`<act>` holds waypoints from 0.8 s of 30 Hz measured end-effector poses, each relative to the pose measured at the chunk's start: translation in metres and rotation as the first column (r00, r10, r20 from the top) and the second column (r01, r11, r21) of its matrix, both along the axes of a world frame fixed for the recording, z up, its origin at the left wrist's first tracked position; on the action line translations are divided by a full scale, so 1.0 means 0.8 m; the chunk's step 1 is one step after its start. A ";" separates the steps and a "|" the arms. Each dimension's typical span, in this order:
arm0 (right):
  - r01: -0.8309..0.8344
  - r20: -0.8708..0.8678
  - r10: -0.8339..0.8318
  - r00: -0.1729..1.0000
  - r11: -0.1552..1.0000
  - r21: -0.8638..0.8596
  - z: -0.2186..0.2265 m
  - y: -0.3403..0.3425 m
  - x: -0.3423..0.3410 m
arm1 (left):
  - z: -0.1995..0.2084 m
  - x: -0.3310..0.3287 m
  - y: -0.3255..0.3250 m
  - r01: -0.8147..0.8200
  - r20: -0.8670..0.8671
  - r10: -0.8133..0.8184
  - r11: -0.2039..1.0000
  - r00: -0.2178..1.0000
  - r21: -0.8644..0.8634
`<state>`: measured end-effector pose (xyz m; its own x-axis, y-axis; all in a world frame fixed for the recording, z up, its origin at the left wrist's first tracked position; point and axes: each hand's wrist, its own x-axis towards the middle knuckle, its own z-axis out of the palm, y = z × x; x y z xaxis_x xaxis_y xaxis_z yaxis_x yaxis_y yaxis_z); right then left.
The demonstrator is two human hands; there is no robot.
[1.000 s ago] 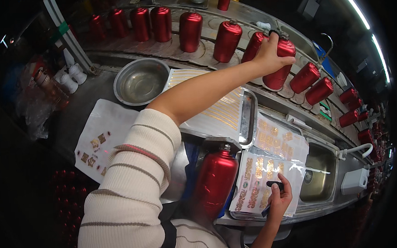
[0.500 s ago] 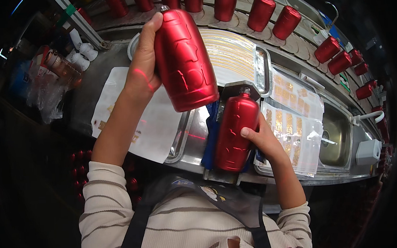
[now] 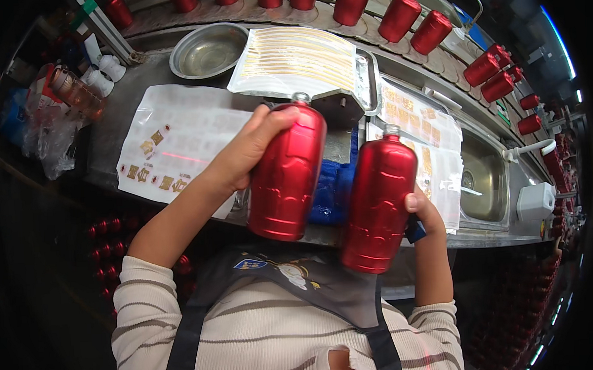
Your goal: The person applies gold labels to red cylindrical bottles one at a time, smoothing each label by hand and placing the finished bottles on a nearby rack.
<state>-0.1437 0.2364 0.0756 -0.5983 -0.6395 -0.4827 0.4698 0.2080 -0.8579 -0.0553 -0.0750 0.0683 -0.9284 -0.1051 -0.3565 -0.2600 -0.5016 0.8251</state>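
Observation:
My left hand [image 3: 258, 143] grips a glossy red bottle [image 3: 288, 175] by its upper side, close below the bare neck. It stands nearly upright over the blue cloth [image 3: 330, 193] on the work surface. My right hand [image 3: 424, 209] is closed round a second red bottle [image 3: 381, 201] of the same shape, its thumb on the bottle's right side and the other fingers hidden behind. This bottle tilts slightly, its neck leaning away from me. Both have raised relief on their fronts. Behind the left bottle is a dark angled metal holder [image 3: 336, 107].
Sheets of gold decals lie left [image 3: 175, 140], at the back [image 3: 291, 63] and right [image 3: 409, 114]. A round metal bowl [image 3: 206, 51] sits behind. Several red bottles [image 3: 400, 16] line a conveyor [image 3: 315, 17]. At right are a sink [image 3: 485, 190] and a white jug [image 3: 535, 201].
The left bottle has come down and toward me, onto the near side of the holder. The right bottle has moved right and toward me, off the blue-cloth spot. Both hands keep their hold.

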 end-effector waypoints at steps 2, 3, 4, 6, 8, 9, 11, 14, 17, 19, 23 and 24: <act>0.086 0.007 -0.086 0.996 0.993 -0.081 -0.012 0.025 -0.001 | 0.006 -0.008 0.037 0.050 0.031 -0.049 0.997 0.998 -0.054; 0.148 -0.007 -0.149 0.989 0.986 -0.071 -0.004 0.023 0.004 | 0.001 -0.016 0.047 0.068 0.013 -0.067 0.993 0.998 -0.099; 0.210 -0.022 -0.211 0.977 0.976 -0.062 0.004 0.021 0.008 | -0.009 -0.024 0.053 0.084 -0.004 -0.086 0.986 0.996 -0.143; 0.201 -0.025 -0.202 0.979 0.979 -0.019 -0.004 0.034 0.007 | -0.018 -0.040 0.054 0.105 0.024 -0.102 0.976 0.994 -0.191; 0.197 -0.039 -0.197 0.980 0.980 -0.009 -0.004 0.037 0.008 | -0.021 -0.051 0.058 0.101 0.064 -0.088 0.968 0.994 -0.230; 0.197 -0.052 -0.198 0.979 0.980 -0.021 -0.002 0.030 0.012 | -0.027 -0.056 0.064 0.078 0.011 -0.078 0.955 0.997 -0.288; 0.187 -0.061 -0.189 0.980 0.982 -0.037 -0.005 0.022 0.015 | -0.028 -0.063 0.067 0.055 0.012 -0.055 0.898 0.998 -0.436; 0.112 -0.060 -0.115 0.992 0.992 -0.051 -0.010 0.015 0.013 | -0.034 -0.064 0.066 0.051 0.038 -0.035 0.797 0.999 -0.602; 0.055 -0.071 -0.061 0.996 0.994 -0.094 -0.008 0.004 0.010 | -0.019 -0.049 0.064 0.029 0.025 -0.016 0.724 1.000 -0.690; 0.052 -0.070 -0.063 0.996 0.987 -0.150 0.008 -0.014 0.013 | -0.004 -0.032 0.048 -0.134 -0.194 0.000 0.723 0.981 -0.677; -0.203 -0.045 0.198 0.979 0.965 -0.168 0.043 -0.064 0.016 | 0.078 0.021 0.073 0.028 -0.248 -0.115 0.944 0.962 -0.330; -0.242 -0.043 0.238 0.970 0.942 -0.233 0.050 -0.081 0.020 | 0.082 0.021 0.073 0.086 -0.238 -0.176 0.935 0.955 -0.344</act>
